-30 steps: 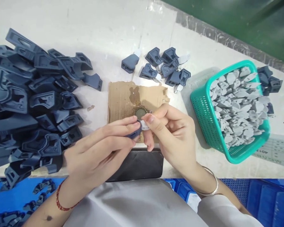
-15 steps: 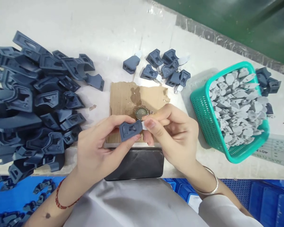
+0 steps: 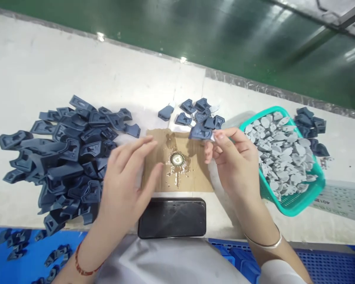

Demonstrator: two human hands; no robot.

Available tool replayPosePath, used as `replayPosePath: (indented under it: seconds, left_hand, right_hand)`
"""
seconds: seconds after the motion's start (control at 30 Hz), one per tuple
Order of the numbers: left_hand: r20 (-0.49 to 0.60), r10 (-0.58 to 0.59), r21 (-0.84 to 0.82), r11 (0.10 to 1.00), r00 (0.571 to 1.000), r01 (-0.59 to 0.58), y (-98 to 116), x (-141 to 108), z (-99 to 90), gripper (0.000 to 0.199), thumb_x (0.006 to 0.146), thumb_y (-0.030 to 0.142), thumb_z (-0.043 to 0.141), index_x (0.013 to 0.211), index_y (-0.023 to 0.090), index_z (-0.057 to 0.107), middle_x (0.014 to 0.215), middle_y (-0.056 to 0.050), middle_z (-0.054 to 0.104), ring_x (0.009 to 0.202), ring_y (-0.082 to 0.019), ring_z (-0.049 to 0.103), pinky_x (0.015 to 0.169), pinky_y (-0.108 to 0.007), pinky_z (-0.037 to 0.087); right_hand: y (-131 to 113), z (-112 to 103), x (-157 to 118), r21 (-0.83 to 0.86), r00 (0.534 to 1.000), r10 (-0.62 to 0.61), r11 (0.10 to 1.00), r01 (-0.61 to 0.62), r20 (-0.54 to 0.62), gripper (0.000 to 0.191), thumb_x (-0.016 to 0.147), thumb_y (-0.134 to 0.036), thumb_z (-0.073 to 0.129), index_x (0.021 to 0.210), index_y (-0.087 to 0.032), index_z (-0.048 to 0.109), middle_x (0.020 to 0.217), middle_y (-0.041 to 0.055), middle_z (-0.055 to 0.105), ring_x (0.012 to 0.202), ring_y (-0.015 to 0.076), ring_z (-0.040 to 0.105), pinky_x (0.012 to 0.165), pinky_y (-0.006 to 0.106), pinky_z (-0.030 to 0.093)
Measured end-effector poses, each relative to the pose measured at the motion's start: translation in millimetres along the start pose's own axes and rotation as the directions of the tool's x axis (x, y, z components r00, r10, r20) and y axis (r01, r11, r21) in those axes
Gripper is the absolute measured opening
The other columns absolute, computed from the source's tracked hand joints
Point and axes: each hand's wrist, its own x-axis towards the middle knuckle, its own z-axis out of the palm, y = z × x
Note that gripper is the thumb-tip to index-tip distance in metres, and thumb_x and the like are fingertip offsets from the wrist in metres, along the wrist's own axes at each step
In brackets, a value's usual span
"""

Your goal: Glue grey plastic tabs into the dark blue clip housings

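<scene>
My right hand [image 3: 236, 161] pinches the pale grey piece joined to a dark blue-grey plastic part [image 3: 199, 132], holding it over the far right of the cardboard [image 3: 154, 177]. Fingers apart and holding nothing, my left hand [image 3: 130, 177] is over the cardboard's left edge. Between the hands, a small round cap [image 3: 177, 159] with a shiny wet middle sits on the cardboard, with liquid splashed around it. Beyond the cardboard lies a small group of dark parts [image 3: 202, 115], some with pale pieces attached.
A large heap of dark plastic parts [image 3: 66, 171] covers the left of the table. At right stands a green basket [image 3: 292, 209] full of pale grey pieces [image 3: 284, 157]. A black phone [image 3: 172, 218] lies in front. Blue bins [image 3: 245, 264] are below the table edge.
My left hand has let go of the dark part and moved left, opening. My right hand has carried the part away to the right and farther from me. The view has tilted up.
</scene>
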Motion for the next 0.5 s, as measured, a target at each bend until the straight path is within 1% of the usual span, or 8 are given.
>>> replayPosePath:
  seconds: [0.03,0.1,0.17,0.23,0.3,0.37,0.43,0.5]
  left_hand:
    - [0.001,0.0,0.09,0.996,1.0,0.0,-2.7,3.5,-3.0,0.033,0.103,0.022,0.06,0.135,0.02,0.065,0.144,-0.012,0.071,0.131,-0.029,0.064,0.115,-0.045,0.05]
    - [0.047,-0.002,0.247,0.969,0.999,-0.009,-8.6,10.6,-7.1,0.036,0.105,0.022,0.054,0.139,0.016,0.064,0.148,-0.014,0.068,0.131,-0.034,0.062,0.113,-0.049,0.05]
    - [0.105,0.015,0.359,0.932,0.994,-0.052,-13.7,17.1,-8.2,0.041,0.106,0.019,0.046,0.142,0.009,0.061,0.15,-0.019,0.065,0.132,-0.037,0.061,0.111,-0.051,0.05]
    - [0.138,0.053,0.428,0.898,0.989,-0.107,-17.2,22.3,-7.3,0.044,0.106,0.015,0.039,0.142,0.002,0.06,0.147,-0.023,0.066,0.131,-0.037,0.062,0.109,-0.05,0.051]
    - [0.149,0.073,0.468,0.873,0.986,-0.135,-19.1,26.1,-5.7,0.046,0.104,0.012,0.037,0.14,0.0,0.061,0.139,-0.023,0.069,0.122,-0.036,0.065,0.104,-0.047,0.053]
    - [0.158,0.046,0.501,0.857,0.986,-0.12,-20.0,28.6,-4.7,0.045,0.102,0.012,0.037,0.137,0.003,0.065,0.131,-0.021,0.072,0.11,-0.036,0.067,0.095,-0.047,0.055]
    - [0.18,0.009,0.506,0.857,0.984,-0.101,-20.5,30.2,-4.7,0.042,0.101,0.013,0.038,0.129,0.007,0.069,0.123,-0.019,0.074,0.102,-0.036,0.066,0.088,-0.047,0.055]
    - [0.194,-0.022,0.485,0.871,0.981,-0.076,-20.8,30.9,-5.9,0.04,0.102,0.015,0.039,0.123,0.009,0.072,0.119,-0.018,0.074,0.099,-0.036,0.066,0.086,-0.046,0.055]
  right_hand:
    - [0.8,-0.9,4.3,-0.003,0.999,-0.001,1.0,0.001,-0.038,0.016,0.091,-0.033,0.079,0.087,-0.024,0.068,0.067,-0.004,0.072,0.056,0.0095,0.066,0.055,0.021,0.056]
    - [3.6,-1.7,11.5,-0.006,0.997,0.006,1.0,-0.007,-0.081,0.014,0.091,-0.032,0.077,0.094,-0.025,0.066,0.076,-0.0022,0.077,0.066,0.0118,0.073,0.065,0.024,0.062]
    - [7.5,-1.8,16.3,-0.01,0.996,0.024,1.0,-0.025,-0.087,0.017,0.092,-0.032,0.075,0.102,-0.025,0.064,0.088,0.0008,0.081,0.079,0.0144,0.078,0.077,0.028,0.066]
    - [10.7,-1.9,18.1,-0.037,0.997,0.046,0.998,-0.048,-0.061,0.024,0.093,-0.032,0.073,0.113,-0.025,0.062,0.101,0.0038,0.082,0.09,0.0162,0.079,0.084,0.032,0.066]
    - [10.9,-2.8,16.5,-0.112,0.999,0.049,0.992,-0.05,-0.02,0.035,0.094,-0.033,0.07,0.126,-0.025,0.059,0.105,0.0042,0.082,0.088,0.0162,0.078,0.08,0.033,0.065]
    - [5.3,-5.3,11.8,-0.234,1.0,0.009,0.972,-0.007,0.007,0.041,0.095,-0.031,0.067,0.134,-0.025,0.056,0.093,0.0005,0.08,0.07,0.0142,0.071,0.066,0.03,0.06]
    - [-7.4,-10.9,4.9,-0.373,0.997,-0.079,0.924,0.082,0.023,0.036,0.096,-0.03,0.064,0.131,-0.025,0.061,0.079,-0.0032,0.073,0.058,0.0128,0.062,0.056,0.029,0.053]
    - [-26.4,-21.8,-1.9,-0.531,0.977,-0.215,0.826,0.189,0.013,0.022,0.097,-0.03,0.062,0.117,-0.025,0.071,0.077,-0.0018,0.07,0.061,0.0142,0.062,0.059,0.03,0.052]
